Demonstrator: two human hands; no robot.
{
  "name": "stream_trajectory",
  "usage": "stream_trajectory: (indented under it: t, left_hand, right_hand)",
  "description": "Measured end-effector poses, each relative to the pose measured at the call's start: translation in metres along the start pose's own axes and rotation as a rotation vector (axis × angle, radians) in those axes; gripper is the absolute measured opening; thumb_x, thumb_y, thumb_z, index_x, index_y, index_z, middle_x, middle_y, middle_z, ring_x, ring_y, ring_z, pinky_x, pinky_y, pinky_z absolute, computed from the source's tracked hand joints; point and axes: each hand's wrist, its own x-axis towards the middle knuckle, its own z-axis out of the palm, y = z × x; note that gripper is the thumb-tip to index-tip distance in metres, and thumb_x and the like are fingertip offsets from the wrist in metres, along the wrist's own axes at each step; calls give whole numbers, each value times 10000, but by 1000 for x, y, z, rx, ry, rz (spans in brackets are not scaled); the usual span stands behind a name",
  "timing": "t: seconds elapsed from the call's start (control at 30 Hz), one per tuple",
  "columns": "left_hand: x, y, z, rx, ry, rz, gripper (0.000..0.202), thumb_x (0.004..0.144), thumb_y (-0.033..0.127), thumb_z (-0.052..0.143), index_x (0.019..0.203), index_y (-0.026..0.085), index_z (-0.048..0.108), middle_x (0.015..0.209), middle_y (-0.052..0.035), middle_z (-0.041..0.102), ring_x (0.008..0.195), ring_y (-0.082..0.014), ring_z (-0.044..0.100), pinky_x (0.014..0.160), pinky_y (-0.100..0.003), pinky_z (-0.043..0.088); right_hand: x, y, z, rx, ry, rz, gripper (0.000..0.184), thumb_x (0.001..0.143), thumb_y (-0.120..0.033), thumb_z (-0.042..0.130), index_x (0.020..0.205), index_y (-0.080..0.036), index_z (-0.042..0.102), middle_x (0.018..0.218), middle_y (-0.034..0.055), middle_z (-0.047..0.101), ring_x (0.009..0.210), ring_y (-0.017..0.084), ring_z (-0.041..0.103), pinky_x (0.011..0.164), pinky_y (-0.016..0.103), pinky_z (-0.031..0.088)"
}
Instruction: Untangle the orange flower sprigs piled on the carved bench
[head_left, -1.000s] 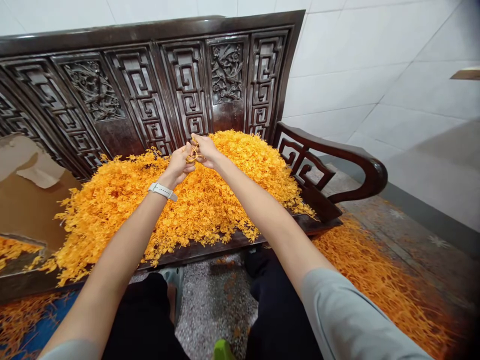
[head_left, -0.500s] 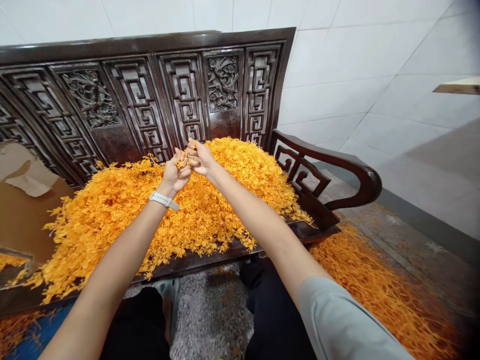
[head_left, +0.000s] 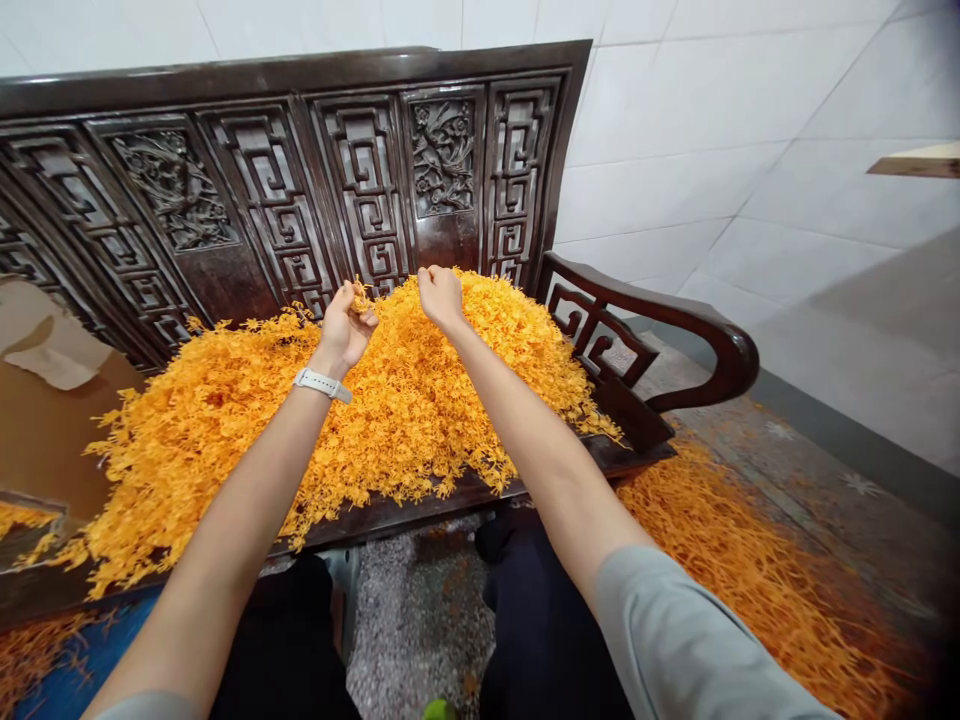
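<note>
A big heap of small orange plastic sprigs (head_left: 375, 400) covers the seat of a dark carved wooden bench (head_left: 285, 190). My left hand (head_left: 346, 325), with a white watch at the wrist, is held above the heap with its fingers curled round a few orange sprigs. My right hand (head_left: 440, 293) is a short way to its right, over the back of the heap, closed in a loose fist; what it holds, if anything, is hidden. The two hands are apart.
The bench armrest (head_left: 675, 335) curves out at the right. More orange sprigs (head_left: 742, 570) lie spread on the floor to the right and at the lower left. A brown cardboard box (head_left: 45, 400) stands at the left. My dark-trousered legs are below, over a speckled floor.
My hands were together, working one sprig between them. They have now drawn apart, the right hand moving right and the left keeping the orange pieces.
</note>
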Motion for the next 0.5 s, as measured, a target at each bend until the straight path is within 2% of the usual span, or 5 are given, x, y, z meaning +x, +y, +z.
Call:
stream_trajectory:
  t: [0.07, 0.13, 0.23, 0.33, 0.5]
  left_hand:
    - [2, -5, -1, 144, -23, 39, 259, 1018, 350, 684, 843, 215, 548, 675, 44, 492, 507, -65, 459, 504, -174, 461]
    - [5, -10, -2, 373, -74, 109, 239, 987, 338, 722, 836, 200, 597, 688, 27, 515, 545, -76, 498, 527, -187, 505]
    - [10, -18, -6, 730, -174, 268, 162, 951, 326, 762, 916, 187, 685, 779, -13, 606, 639, -97, 570, 590, -209, 572]
    - [14, -26, -7, 833, -225, 353, 135, 964, 318, 742, 990, 194, 694, 907, -39, 657, 705, -101, 618, 649, -224, 597]
    - [15, -38, 4, 709, -57, 353, 111, 1026, 300, 639, 956, 216, 622, 926, -27, 627, 558, -75, 579, 551, -230, 539]
  right_hand:
    - [-3, -3, -2, 138, -185, 35, 505, 1058, -487, 476, 649, -203, 557, 723, 50, 587, 743, 185, 543, 675, 282, 389]
    - [-8, -11, -1, 326, -446, 141, 552, 1029, -610, 519, 687, -187, 613, 721, 41, 618, 657, 154, 513, 632, 275, 389]
    - [-14, -22, 3, 527, -655, 247, 412, 934, -511, 753, 742, -171, 622, 722, 7, 605, 630, 120, 496, 617, 253, 398]
    - [-15, -27, 7, 690, -538, 307, 321, 982, -295, 731, 744, -170, 555, 691, -19, 553, 609, 98, 477, 590, 232, 366]
    - [-12, -31, 17, 833, -331, 320, 295, 1079, -351, 576, 836, -206, 493, 738, -26, 512, 608, 103, 453, 607, 245, 383]
